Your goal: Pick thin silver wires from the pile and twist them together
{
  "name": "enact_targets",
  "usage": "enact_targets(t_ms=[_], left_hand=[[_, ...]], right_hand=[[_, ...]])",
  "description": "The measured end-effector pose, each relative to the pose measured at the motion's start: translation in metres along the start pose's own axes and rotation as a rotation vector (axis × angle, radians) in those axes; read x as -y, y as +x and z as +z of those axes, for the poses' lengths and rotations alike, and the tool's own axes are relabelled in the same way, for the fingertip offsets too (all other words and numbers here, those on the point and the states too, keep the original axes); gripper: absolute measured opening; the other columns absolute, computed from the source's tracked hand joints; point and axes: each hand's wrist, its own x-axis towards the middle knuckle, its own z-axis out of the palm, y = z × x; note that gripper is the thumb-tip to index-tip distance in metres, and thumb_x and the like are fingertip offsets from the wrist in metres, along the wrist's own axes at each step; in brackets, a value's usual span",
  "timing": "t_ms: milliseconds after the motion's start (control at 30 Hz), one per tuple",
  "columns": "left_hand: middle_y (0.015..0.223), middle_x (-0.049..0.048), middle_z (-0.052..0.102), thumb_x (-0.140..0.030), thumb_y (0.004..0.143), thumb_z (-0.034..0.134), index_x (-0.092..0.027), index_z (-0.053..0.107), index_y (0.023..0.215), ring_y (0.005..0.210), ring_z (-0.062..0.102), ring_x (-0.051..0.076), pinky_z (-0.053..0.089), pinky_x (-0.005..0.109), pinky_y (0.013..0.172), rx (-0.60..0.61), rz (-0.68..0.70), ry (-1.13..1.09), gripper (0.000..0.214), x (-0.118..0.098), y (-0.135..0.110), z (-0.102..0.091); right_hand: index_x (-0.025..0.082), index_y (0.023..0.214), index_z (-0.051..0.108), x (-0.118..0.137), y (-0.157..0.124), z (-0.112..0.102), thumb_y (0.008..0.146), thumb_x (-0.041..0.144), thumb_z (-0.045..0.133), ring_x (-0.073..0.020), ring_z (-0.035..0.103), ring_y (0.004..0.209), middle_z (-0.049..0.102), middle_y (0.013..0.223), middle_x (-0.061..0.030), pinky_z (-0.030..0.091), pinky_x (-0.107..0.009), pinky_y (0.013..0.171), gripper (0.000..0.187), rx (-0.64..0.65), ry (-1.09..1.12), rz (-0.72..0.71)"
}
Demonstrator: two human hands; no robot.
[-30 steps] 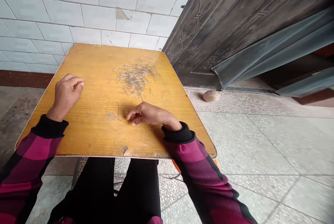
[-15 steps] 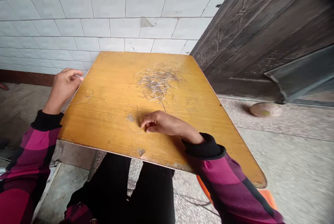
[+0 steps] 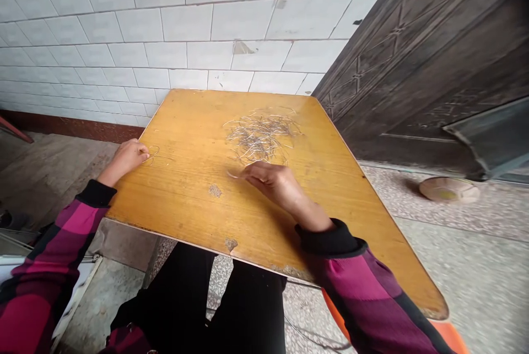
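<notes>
My left hand [image 3: 129, 157] is at the table's left edge, thumb and fingers pinched together on a few thin wires [image 3: 154, 150] that curl out past the fingertips. My right hand [image 3: 275, 180] is near the middle of the table with its fingers closed. A short piece of thin wire [image 3: 235, 175], blurred, sticks out to the left from those fingers. Just beyond the right hand lies a loose, tangled pile of wire pieces [image 3: 262, 132], some shiny and some dark. The yellow wooden table [image 3: 185, 189] bears all of these.
A white tiled wall [image 3: 198, 23] stands behind the table. On the right is a dark carved wooden panel [image 3: 384, 84], with a round, flattish object [image 3: 449, 190] on the floor nearby. Part of an orange seat [image 3: 450, 335] shows under the table's right corner.
My left hand has come down onto the wires at the left edge. My right hand has moved away from me toward the pile, taking the wire that lay near it. The view has shifted slightly.
</notes>
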Motion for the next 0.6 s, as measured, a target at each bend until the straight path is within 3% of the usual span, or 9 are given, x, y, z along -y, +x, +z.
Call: enact_targets(t_ms=[133, 267, 467, 600], left_hand=[[0.079, 0.0074, 0.063, -0.020, 0.068, 0.062, -0.020, 0.064, 0.059, 0.076, 0.060, 0.023, 0.040, 0.030, 0.066, 0.075, -0.086, 0.108, 0.009, -0.011, 0.013, 0.011], [0.070, 0.0085, 0.063, -0.014, 0.062, 0.061, -0.020, 0.057, 0.049, 0.073, 0.061, 0.025, 0.039, 0.031, 0.063, 0.107, -0.131, 0.144, 0.014, -0.014, 0.019, 0.018], [0.075, 0.0067, 0.067, -0.016, 0.061, 0.060, -0.020, 0.057, 0.050, 0.073, 0.060, 0.022, 0.039, 0.028, 0.061, 0.081, -0.101, 0.119, 0.013, -0.013, 0.021, 0.014], [0.065, 0.0034, 0.065, -0.024, 0.065, 0.059, -0.020, 0.058, 0.052, 0.066, 0.059, 0.019, 0.039, 0.027, 0.061, 0.083, -0.010, -0.044, 0.014, -0.020, 0.021, 0.000]], right_hand=[[0.020, 0.088, 0.073, -0.041, 0.002, -0.006, 0.092, 0.028, 0.051, -0.0209, 0.068, 0.075, 0.072, 0.084, -0.0092, 0.053, -0.032, 0.070, 0.024, -0.113, -0.156, 0.118], [0.015, 0.110, 0.071, -0.070, 0.001, -0.005, 0.088, 0.024, 0.051, -0.0191, 0.066, 0.066, 0.072, 0.095, -0.0128, 0.054, -0.034, 0.066, 0.031, -0.250, -0.244, 0.243], [0.014, 0.113, 0.070, -0.060, 0.000, 0.000, 0.089, 0.024, 0.048, -0.0198, 0.066, 0.068, 0.071, 0.101, -0.0144, 0.053, -0.035, 0.066, 0.034, -0.261, -0.301, 0.221], [0.014, 0.114, 0.070, -0.052, 0.000, 0.001, 0.090, 0.024, 0.048, -0.0201, 0.066, 0.069, 0.071, 0.103, -0.0148, 0.053, -0.034, 0.067, 0.034, -0.264, -0.308, 0.201]])
